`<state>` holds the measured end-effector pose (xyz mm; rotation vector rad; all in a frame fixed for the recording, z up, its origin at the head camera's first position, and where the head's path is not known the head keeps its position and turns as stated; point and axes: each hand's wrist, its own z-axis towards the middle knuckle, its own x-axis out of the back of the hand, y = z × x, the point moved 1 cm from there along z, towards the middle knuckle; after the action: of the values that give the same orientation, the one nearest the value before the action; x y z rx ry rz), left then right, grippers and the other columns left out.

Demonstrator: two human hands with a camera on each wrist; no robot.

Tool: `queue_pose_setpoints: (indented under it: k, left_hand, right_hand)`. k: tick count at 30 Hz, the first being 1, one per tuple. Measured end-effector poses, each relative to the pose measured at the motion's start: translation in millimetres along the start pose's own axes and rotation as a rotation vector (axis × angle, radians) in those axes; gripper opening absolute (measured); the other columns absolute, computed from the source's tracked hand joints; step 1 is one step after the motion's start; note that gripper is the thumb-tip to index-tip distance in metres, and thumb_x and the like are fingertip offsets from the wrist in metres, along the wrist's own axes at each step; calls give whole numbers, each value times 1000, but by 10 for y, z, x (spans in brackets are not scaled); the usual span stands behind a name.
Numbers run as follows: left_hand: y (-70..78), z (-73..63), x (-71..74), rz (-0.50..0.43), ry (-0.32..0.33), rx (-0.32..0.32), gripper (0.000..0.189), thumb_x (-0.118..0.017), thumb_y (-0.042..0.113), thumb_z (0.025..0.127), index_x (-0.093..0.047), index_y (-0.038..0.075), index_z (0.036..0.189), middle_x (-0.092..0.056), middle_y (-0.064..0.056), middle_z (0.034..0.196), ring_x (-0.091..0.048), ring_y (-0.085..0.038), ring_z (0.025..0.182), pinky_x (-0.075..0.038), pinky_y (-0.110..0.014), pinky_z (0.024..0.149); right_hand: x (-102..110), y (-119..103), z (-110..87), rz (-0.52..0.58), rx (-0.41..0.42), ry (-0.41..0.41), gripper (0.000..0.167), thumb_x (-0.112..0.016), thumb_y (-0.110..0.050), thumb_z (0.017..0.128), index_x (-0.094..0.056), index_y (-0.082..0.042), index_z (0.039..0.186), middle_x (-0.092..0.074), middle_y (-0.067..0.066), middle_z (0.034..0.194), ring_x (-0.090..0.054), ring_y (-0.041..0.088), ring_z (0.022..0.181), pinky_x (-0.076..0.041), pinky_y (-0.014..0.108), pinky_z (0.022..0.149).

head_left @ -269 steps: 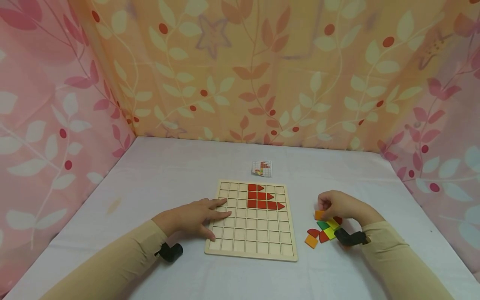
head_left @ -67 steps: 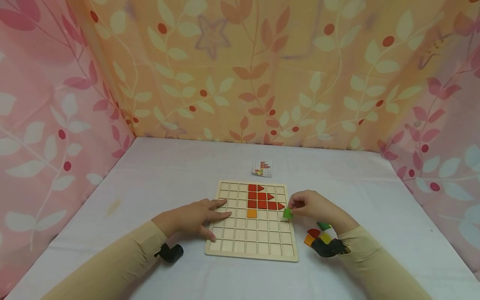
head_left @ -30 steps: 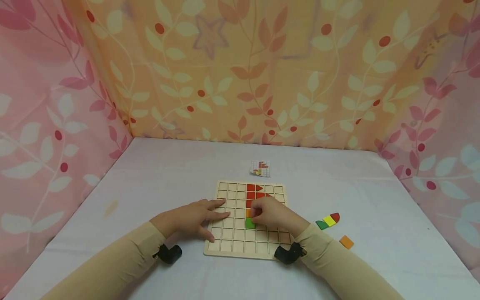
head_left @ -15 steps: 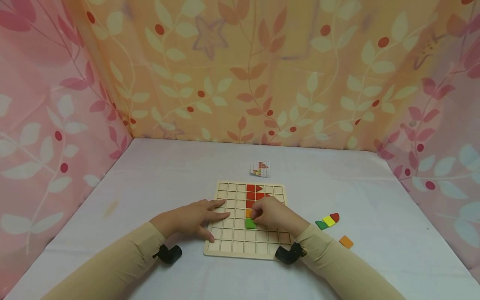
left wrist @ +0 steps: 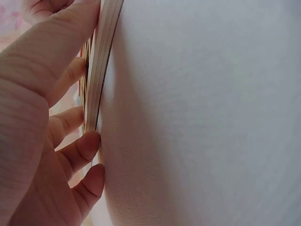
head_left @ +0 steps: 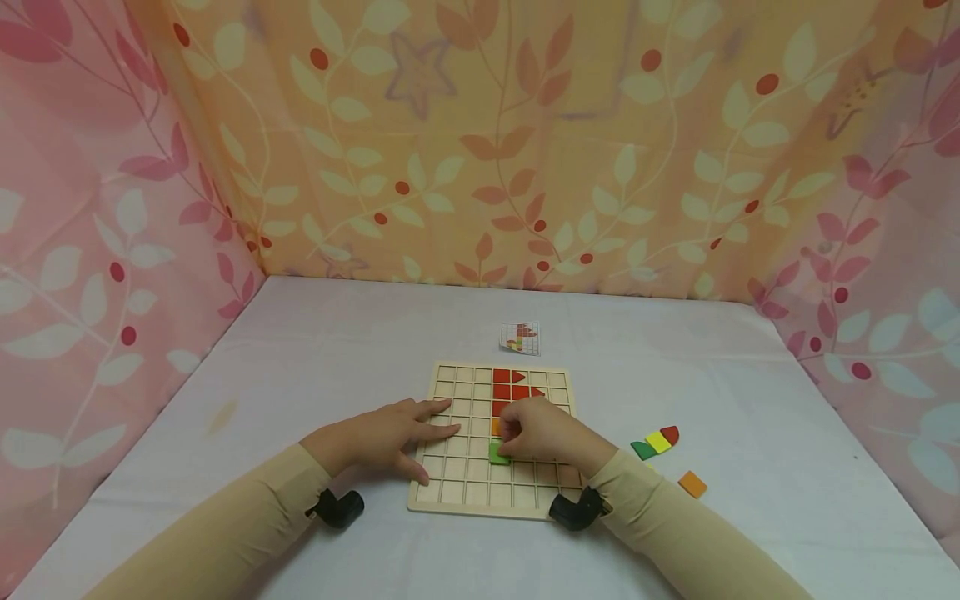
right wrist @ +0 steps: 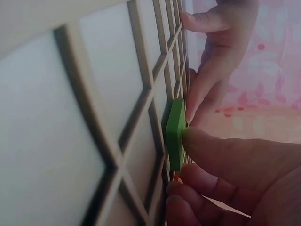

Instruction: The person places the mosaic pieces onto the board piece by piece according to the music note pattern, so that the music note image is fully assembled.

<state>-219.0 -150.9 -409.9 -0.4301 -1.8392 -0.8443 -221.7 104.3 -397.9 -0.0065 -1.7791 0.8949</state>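
Note:
My right hand (head_left: 543, 429) is over the middle of a wooden grid board (head_left: 450, 496), its thumb and fingers at a green square tile (right wrist: 175, 134). In the right wrist view the thumb presses against the tile, which sits slightly tilted above the grid lines. Just beyond it an orange square (head_left: 497, 427) shows partly behind the fingers. Red squares and pointed red pieces (head_left: 502, 377) fill cells at the top; my hand covers some. My left hand (head_left: 390, 433) rests spread across the board's left edge (left wrist: 101, 70), thumb and fingertips touching it.
A small pattern card (head_left: 520, 338) lies beyond the board. To the right are loose pieces: a green one (head_left: 642, 450), a yellow one (head_left: 658, 442), a red one (head_left: 671, 435) and an orange square (head_left: 693, 484). A yellow bit peeks out beside the right sleeve.
My right hand has come from the loose pieces to the board. An orange square now lies below the red rows. The green tile has just shifted slightly towards me. My left hand stays put.

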Motion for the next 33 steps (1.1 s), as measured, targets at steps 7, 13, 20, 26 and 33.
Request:
queue_pose_setpoints:
  k: [7, 13, 20, 26, 33]
  left_hand:
    - [-5, 2, -1, 2, 3, -10, 79, -58, 64, 71, -28, 42, 140, -10, 4, 153, -16, -40, 135, -22, -54, 104]
    - [-5, 3, 2, 0, 8, -9, 78, -58, 64, 71, -28, 42, 140, -10, 5, 153, -16, -37, 136, -23, -53, 104]
    - [-9, 5, -5, 2, 7, -4, 78, -58, 65, 71, -27, 43, 140, -10, 6, 153, -16, -38, 135, -23, -54, 103]
    - [-7, 6, 2, 3, 2, 0, 78, -58, 65, 70, -26, 45, 139, -10, 7, 153, -17, -32, 136, -26, -51, 103]
    - [-16, 14, -8, -6, 1, 2, 78, -58, 65, 71, -27, 43, 139, -10, 6, 153, -16, -35, 136, -23, -53, 104]
  right_hand:
    - [-9, 17, 3, 7, 39, -4, 18, -77, -23, 72, -60, -17, 74, -52, -7, 62, -48, 8, 59, -39, 25, 53]
    - [-14, 2, 7, -21, 62, 2, 18, -78, -17, 70, -61, -13, 76, -51, -7, 60, -47, 8, 58, -39, 24, 53]
    - [-12, -3, 9, -46, 38, 21, 17, -76, -15, 71, -61, -13, 76, -50, -6, 61, -46, 8, 59, -39, 25, 53]
    - [-10, 16, 8, -24, 28, 9, 17, -77, -17, 71, -61, -14, 77, -51, -6, 61, -48, 9, 59, -40, 25, 54]
    - [106, 90, -53, -30, 36, 18, 14, -75, -18, 73, -62, -15, 78, -53, -8, 65, -49, 9, 63, -42, 25, 58]
